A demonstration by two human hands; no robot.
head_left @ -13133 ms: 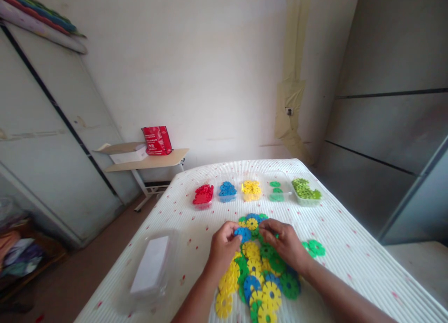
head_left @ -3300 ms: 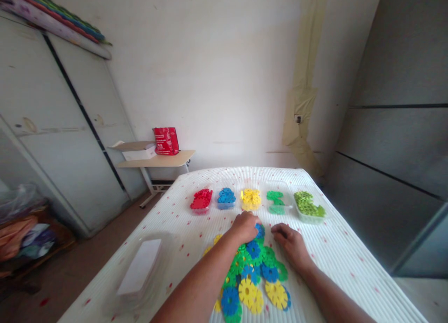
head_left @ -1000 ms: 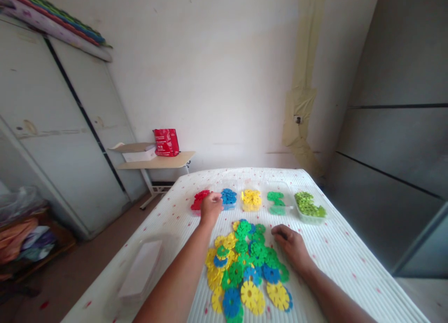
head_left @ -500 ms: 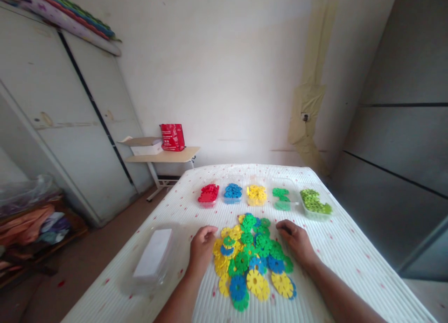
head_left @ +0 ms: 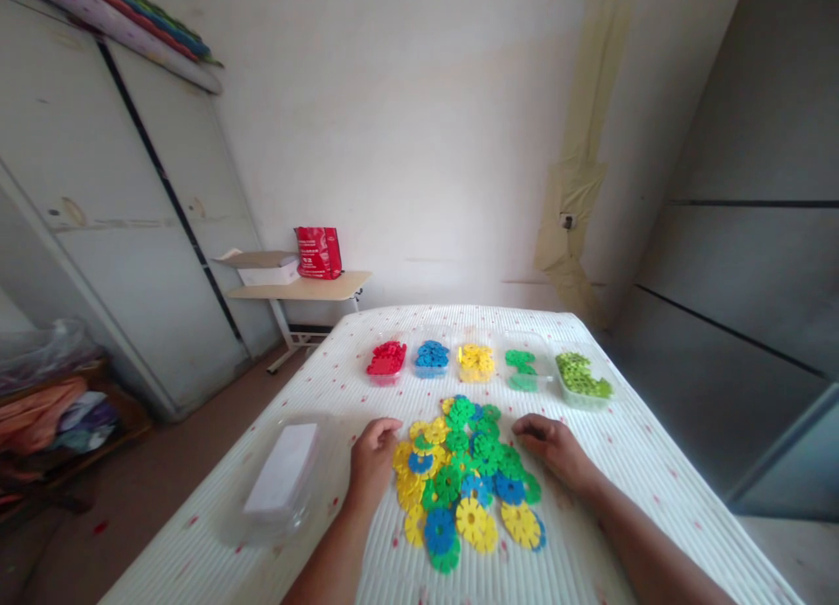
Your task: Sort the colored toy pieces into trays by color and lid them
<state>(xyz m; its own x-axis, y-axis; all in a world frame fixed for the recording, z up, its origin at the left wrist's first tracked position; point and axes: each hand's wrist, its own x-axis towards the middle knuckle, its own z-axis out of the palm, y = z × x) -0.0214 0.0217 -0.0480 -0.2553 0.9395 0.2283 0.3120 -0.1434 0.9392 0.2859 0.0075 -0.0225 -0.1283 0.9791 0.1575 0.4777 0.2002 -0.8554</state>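
A heap of flower-shaped plastic discs (head_left: pixel 448 483) in yellow, green and blue lies on the table in front of me. My left hand (head_left: pixel 375 455) rests along the heap's left side, fingers loosely curled in, with no disc visible in it. On the opposite side is my right hand (head_left: pixel 551 448), also loosely closed and apparently holding nothing. Behind the heap stand clear tubs: red pieces (head_left: pixel 386 358), blue pieces (head_left: pixel 432 357), yellow pieces (head_left: pixel 475 360), a few green pieces (head_left: pixel 522 365) and light-green pieces (head_left: pixel 582 376).
A clear container (head_left: pixel 283 472) with a white block-like item sits at the left of the table, on a white ribbed cover (head_left: pixel 197 535) with red specks. Beyond it, a small side table (head_left: pixel 328 288) carries a red bag (head_left: pixel 318 253) and a white box (head_left: pixel 268 273).
The view has shifted slightly, so everything appears a little further left. Both hands stay beside the heap, and the discs look the same.
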